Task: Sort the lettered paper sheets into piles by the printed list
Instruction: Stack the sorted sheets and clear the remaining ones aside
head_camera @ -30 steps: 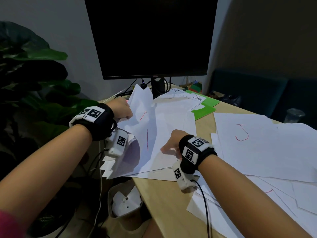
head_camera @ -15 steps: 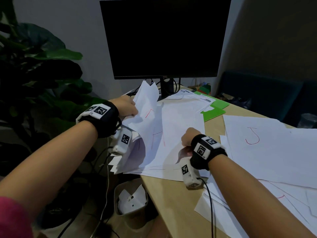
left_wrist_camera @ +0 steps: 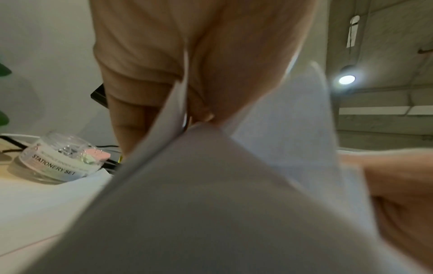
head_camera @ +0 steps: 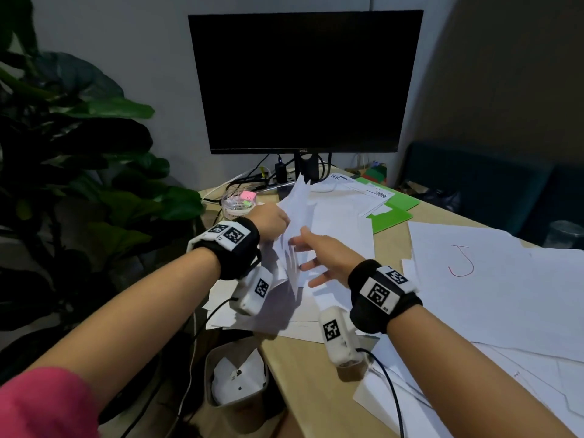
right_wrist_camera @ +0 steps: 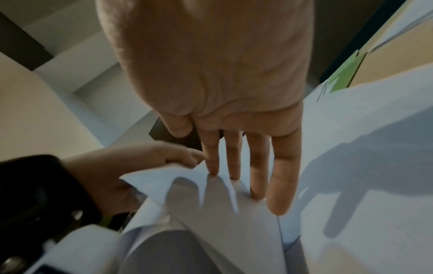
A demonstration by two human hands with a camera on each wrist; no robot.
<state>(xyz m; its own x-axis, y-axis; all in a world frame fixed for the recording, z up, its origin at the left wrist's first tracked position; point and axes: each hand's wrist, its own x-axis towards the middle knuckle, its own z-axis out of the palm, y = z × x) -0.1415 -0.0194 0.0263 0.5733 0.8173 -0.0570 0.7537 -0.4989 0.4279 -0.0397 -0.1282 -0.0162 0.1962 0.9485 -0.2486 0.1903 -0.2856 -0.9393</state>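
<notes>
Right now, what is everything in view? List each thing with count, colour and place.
lifted sheets: several, white, left pile, edges raised
flat sheets: several, white, below monitor
J sheet: one, white with red J, top of right pile
monitor: one, black, desk rear
green folder: one, beside the printed sheet
stationery tub: one, clear, desk's left rear
plant: one, dark green, left
bin: one, grey, floor
desk: one, light wood
left hand: grips lifted sheets
right hand: fingers straight, on the sheets
</notes>
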